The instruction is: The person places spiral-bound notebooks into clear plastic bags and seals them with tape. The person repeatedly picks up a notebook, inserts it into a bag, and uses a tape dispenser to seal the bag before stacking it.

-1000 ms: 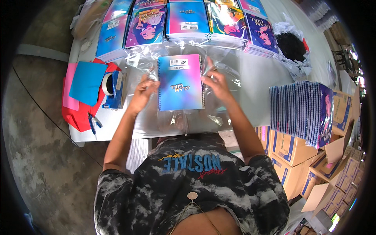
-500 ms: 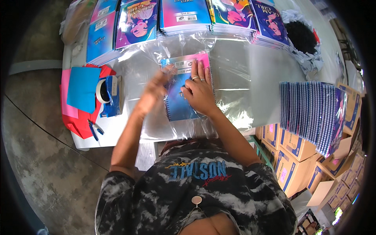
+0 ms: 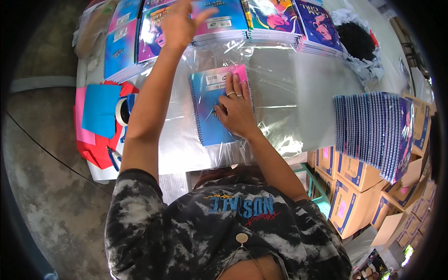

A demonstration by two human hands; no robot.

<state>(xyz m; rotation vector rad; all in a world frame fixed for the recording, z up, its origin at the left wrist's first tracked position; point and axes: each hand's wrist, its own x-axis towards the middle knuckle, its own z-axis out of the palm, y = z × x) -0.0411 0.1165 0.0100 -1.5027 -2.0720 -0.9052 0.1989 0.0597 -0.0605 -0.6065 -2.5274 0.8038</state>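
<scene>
A blue and pink spiral notebook [image 3: 207, 105] lies flat in front of me on a sheet of clear plastic film [image 3: 275, 98]. On its right side rests my right hand [image 3: 236, 107], fingers stretched out on the cover. My left hand [image 3: 179, 25] is raised over the far row of stacked notebooks, with its thumb spread from the fingers and nothing seen in it. Below it are a stack with a drawn character on the cover [image 3: 151, 37] and a blue and pink stack [image 3: 217, 23]. The fingertips are cut by the upper edge.
At the left lie red, pink and blue sheets [image 3: 100, 109], a tape dispenser [image 3: 122, 112] partly behind my left forearm, and a blue-handled cutting tool [image 3: 113, 156]. A long row of spiral notebooks [image 3: 368, 130] stands at the right edge. Cardboard boxes [image 3: 354, 198] are stacked beyond it.
My left hand has left the notebook's left side and moved up and away to the far stacks. The right hand stays on the notebook, which has shifted slightly left.
</scene>
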